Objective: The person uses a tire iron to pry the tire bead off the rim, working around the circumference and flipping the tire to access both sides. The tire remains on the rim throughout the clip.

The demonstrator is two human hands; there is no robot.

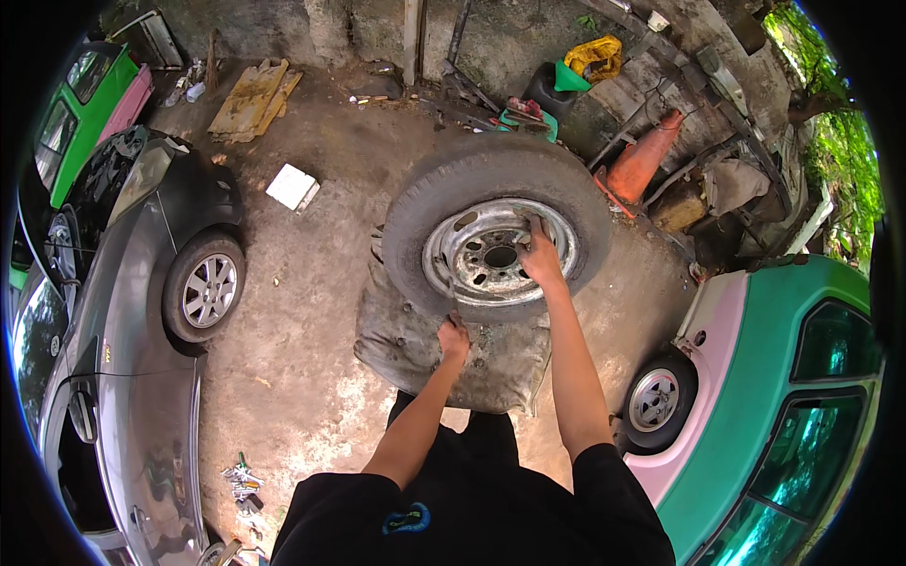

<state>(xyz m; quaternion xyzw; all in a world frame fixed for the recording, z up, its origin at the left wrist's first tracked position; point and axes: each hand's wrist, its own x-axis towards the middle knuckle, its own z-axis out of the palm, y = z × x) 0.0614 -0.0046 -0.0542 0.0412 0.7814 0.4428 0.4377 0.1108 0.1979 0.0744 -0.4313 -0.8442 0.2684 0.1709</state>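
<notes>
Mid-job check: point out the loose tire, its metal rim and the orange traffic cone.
Loose tire [406,247], head view: left sidewall.
Metal rim [504,277], head view: face, just below the center hole.
Orange traffic cone [645,160], head view: middle of its body.

Left hand [454,340] looks kinda curled just below mid-frame, right hand [540,260] higher and rightward, right arm [578,366] pretty straight.

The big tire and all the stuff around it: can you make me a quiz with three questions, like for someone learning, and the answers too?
1. Which hand shows in front of the metal rim inside the big tire?
2. True or false: the traffic cone is blue.
3. Where in the picture is the grey car? A) left side B) right side

Key:
1. The right hand.
2. False; the traffic cone is orange.
3. A
</notes>
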